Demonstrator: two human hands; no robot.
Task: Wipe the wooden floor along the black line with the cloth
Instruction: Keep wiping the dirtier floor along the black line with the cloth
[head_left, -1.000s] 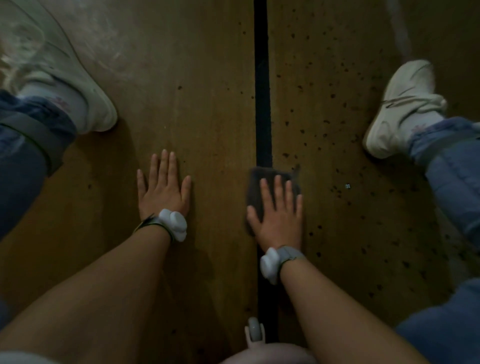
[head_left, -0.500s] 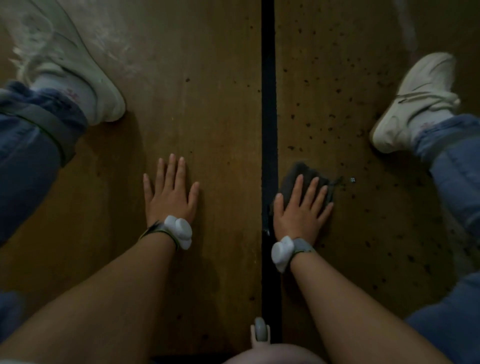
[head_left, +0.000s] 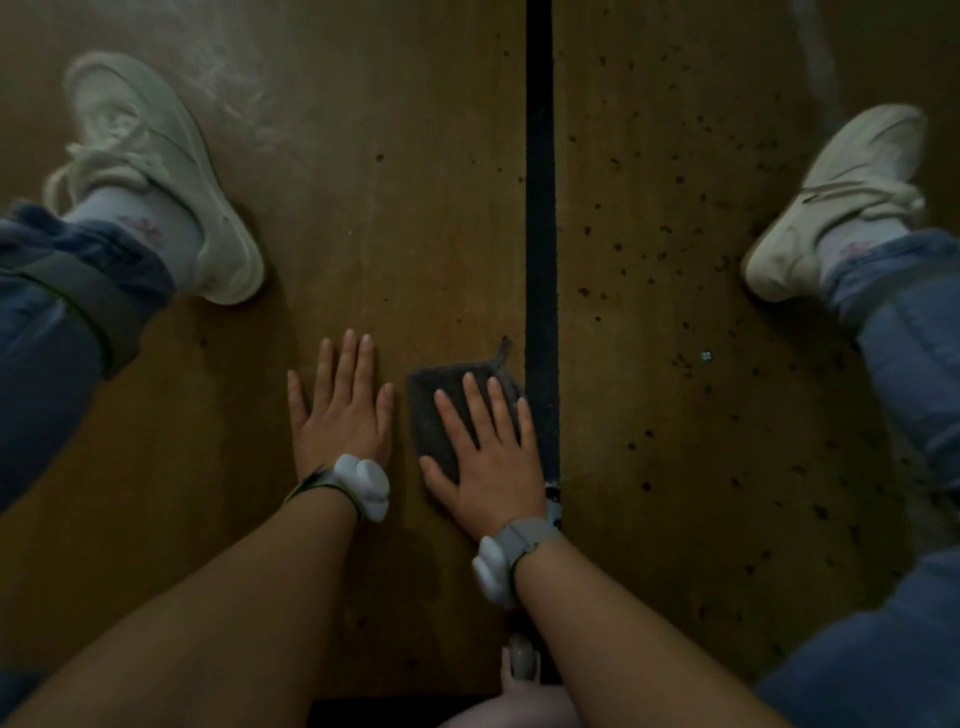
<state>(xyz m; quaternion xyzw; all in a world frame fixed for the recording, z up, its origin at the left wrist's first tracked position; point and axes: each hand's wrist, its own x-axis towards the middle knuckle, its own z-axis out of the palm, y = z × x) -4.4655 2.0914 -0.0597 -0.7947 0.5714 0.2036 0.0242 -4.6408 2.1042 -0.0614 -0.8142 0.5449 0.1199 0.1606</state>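
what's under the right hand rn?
A dark grey cloth, pressed flat by the right hand on the wooden floor beside the black line. The cloth's near part and the floor beneath are covered.

Blue cuffed jeans (head_left: 47, 332), pink-marked white socks (head_left: 140, 223) and cream sneakers (head_left: 156, 156) at ten and two o'clock; white pods (head_left: 363, 483) on bands behind left hand (head_left: 337, 415) and right hand (head_left: 493, 467).

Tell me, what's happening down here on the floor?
A person is low to the brown wooden floor, legs spread either side. Their right hand presses flat on a small dark grey cloth, which lies against the left edge of the long black line. The left hand rests flat on bare wood beside it. Right of the line, the floor is dotted with dark specks.
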